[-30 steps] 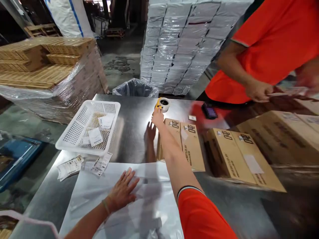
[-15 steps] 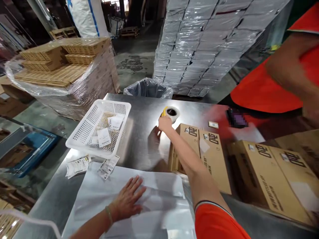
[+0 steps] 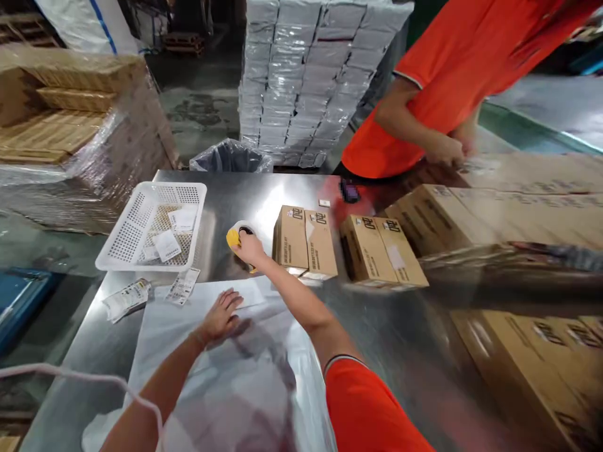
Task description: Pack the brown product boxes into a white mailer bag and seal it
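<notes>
My left hand lies flat on a large white plastic sheet, its fingertips by a paler rectangular piece at the far edge. My right hand is wrapped round a yellow tape dispenser with a roll of clear tape. The dispenser is held just beyond the sheet's far edge. Printed labels lie left of my left hand, and a folded bundle of labels sits nearer the table's left side. To the right of the dispenser stand two brown cartons side by side.
A white perforated basket with paper slips stands at the left. More cartons are on the right. A lined bin is behind the steel table. Across the table a co-worker in orange handles cartons. A pale cable crosses the lower left.
My right hand has brought the tape dispenser nearer, toward the sheet. My left hand stays flat, now closer to the sheet's far edge. The view has swung right, showing more of the co-worker.
</notes>
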`<action>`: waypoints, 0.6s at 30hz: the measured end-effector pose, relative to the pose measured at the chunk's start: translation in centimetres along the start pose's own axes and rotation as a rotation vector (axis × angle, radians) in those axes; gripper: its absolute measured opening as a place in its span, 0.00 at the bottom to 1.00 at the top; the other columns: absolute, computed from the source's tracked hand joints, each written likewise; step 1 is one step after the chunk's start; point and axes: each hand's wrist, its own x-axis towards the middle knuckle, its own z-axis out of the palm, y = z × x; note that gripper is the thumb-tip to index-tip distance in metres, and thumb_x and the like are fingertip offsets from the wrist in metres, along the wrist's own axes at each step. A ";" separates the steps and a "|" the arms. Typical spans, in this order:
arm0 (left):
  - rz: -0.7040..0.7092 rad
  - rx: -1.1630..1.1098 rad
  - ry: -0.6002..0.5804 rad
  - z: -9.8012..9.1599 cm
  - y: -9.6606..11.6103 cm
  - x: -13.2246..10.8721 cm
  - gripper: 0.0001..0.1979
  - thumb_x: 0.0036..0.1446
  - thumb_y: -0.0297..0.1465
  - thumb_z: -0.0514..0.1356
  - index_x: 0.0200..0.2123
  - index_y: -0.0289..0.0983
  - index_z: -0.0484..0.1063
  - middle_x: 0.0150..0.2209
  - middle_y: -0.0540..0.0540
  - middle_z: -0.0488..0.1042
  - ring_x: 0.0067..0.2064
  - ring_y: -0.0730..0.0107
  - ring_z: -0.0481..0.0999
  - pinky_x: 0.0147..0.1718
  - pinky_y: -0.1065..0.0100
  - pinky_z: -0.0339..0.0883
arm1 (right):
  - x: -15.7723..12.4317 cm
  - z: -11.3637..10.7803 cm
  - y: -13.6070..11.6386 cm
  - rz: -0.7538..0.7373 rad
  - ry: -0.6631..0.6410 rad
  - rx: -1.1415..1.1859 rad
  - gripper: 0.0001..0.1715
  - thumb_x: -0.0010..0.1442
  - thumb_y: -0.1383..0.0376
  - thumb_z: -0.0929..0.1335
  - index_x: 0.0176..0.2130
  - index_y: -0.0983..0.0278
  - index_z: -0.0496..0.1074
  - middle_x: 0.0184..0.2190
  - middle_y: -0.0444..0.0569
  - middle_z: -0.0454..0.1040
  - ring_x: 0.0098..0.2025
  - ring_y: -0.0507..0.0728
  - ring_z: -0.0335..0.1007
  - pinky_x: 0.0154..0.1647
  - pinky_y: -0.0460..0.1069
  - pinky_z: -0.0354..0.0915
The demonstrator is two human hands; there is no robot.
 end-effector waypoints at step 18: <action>-0.973 -0.812 -0.221 -12.0 10.3 -36.2 0.21 0.46 0.52 0.73 0.22 0.41 0.77 0.23 0.48 0.81 0.25 0.62 0.80 0.22 0.70 0.69 | -37.2 0.1 18.8 0.847 0.120 -0.419 0.29 0.76 0.64 0.68 0.68 0.80 0.74 0.62 0.88 0.77 0.70 0.82 0.78 0.65 0.68 0.72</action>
